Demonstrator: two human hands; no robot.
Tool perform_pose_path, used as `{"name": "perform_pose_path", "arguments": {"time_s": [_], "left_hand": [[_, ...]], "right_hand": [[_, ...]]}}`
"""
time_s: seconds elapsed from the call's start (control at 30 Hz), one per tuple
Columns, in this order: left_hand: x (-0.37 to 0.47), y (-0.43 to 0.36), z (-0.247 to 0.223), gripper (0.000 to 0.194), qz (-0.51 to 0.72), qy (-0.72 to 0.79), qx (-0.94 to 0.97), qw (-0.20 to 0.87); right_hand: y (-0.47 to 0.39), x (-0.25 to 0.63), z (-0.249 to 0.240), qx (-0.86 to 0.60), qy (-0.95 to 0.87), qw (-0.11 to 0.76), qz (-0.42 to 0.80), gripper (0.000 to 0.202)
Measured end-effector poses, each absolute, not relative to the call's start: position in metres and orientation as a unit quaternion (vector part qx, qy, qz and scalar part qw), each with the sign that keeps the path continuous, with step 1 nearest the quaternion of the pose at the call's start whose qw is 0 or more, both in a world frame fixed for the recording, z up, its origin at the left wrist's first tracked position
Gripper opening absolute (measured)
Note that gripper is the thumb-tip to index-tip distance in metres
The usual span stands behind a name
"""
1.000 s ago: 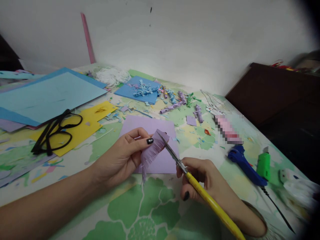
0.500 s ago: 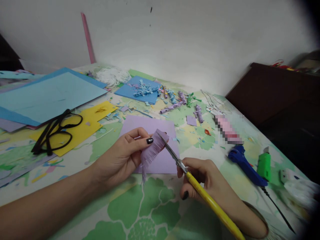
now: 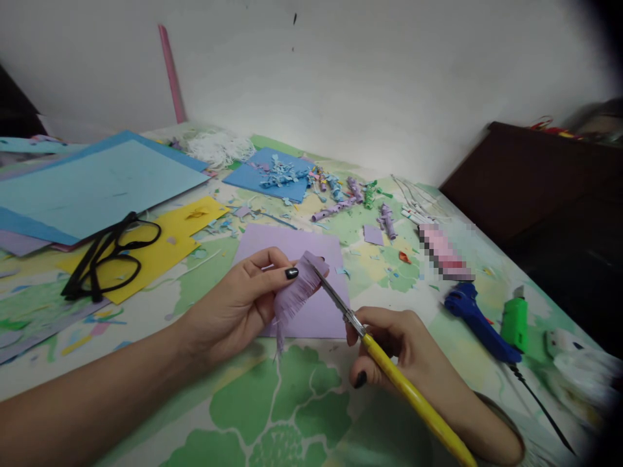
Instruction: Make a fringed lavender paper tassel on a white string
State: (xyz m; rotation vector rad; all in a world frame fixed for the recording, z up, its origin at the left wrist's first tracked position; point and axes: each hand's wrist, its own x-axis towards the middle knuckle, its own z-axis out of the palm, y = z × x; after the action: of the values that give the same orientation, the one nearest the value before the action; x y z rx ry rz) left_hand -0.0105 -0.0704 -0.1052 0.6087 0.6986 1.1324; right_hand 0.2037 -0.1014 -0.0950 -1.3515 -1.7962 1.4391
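Between the thumb and fingers of my left hand [image 3: 250, 301] is a purple paper strip [image 3: 302, 288], its lower edge cut into a fine fringe. My right hand [image 3: 394, 347] holds yellow-handled scissors [image 3: 413, 395], whose blades reach up and left to the strip's right part, touching it. Beneath the strip, a larger purple sheet [image 3: 287, 237] lies flat on the floral tablecloth. A small purple square [image 3: 373, 234] rests to the right of that sheet.
Black glasses [image 3: 114, 272] lie on yellow paper [image 3: 160, 259] at left, below light blue sheets [image 3: 111, 185]. Rolled paper pieces [image 3: 355, 189] are at the back. A blue glue gun [image 3: 479, 321] and green cutter [image 3: 514, 324] lie at right, beside a dark box-like piece of furniture [image 3: 540, 175].
The scissor blades have shifted very slightly against the purple strip. Both hands are otherwise in nearly the same place.
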Motion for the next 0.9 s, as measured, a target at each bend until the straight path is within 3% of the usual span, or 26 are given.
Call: {"name": "perform_pose_path", "arguments": {"time_s": [0.9], "left_hand": [[-0.0112, -0.074, -0.1043, 0.015, 0.518, 0.3, 0.267, 0.755]], "right_hand": [[-0.1028, 0.2017, -0.0897, -0.456, -0.651, 0.247, 0.554, 0.055]]}}
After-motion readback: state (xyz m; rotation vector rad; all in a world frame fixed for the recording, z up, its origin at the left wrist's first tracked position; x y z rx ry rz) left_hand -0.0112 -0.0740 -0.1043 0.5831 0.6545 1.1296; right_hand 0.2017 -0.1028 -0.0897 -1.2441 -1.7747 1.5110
